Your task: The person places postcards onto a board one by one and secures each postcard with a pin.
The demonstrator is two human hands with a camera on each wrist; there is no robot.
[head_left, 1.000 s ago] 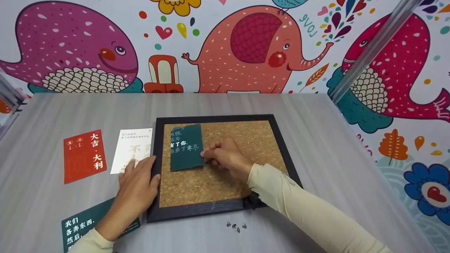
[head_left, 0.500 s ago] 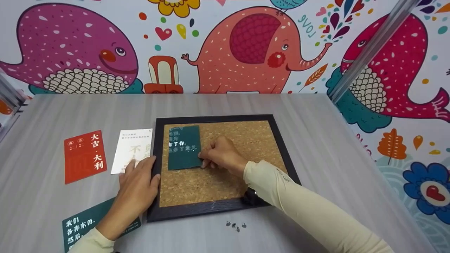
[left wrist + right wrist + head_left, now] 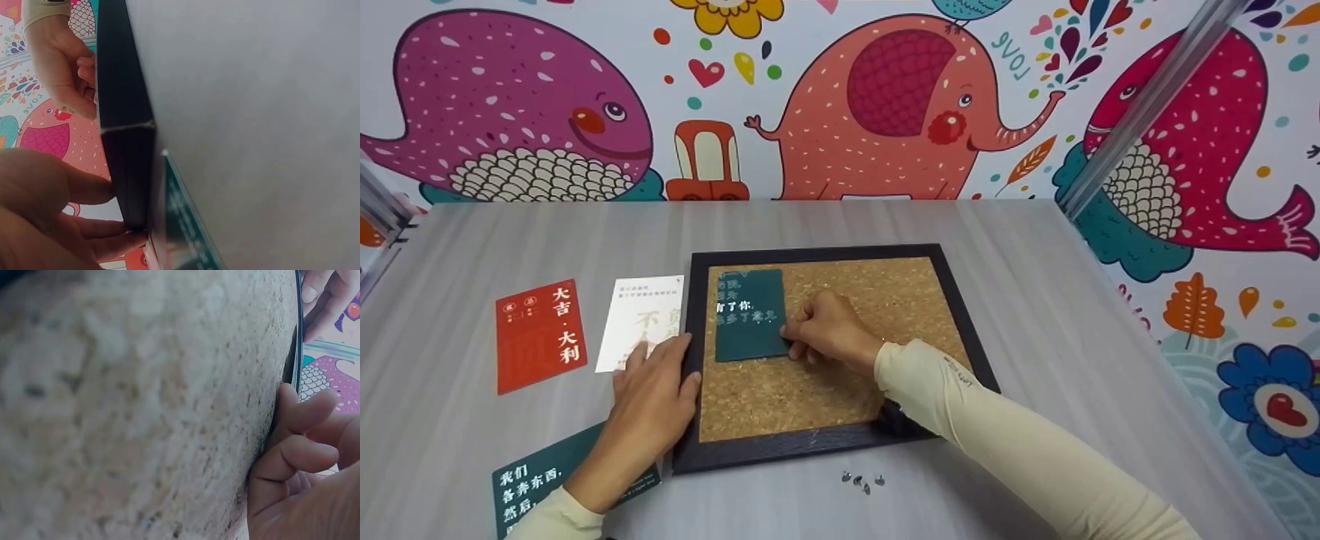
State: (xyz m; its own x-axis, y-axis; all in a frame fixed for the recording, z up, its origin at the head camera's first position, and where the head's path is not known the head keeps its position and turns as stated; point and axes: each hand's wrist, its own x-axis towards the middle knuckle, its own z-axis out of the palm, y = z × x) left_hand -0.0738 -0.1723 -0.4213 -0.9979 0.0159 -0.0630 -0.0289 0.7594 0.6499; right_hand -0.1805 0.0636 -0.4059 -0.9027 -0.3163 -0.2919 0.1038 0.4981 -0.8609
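Rough, flecked cork [image 3: 810,401] is showing inside the wood-like frame [image 3: 816,253]; the green card [image 3: 750,334] is looking papery smooth, metal tacks [image 3: 858,481] are glinting, the counter [image 3: 1080,337] is displaying matt wood grain.

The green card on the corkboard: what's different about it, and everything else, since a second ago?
The green card slid slightly left across the corkboard and lies straighter; the right hand, at its lower right edge, moved with it. The left hand, black frame, other cards and pins stayed put.
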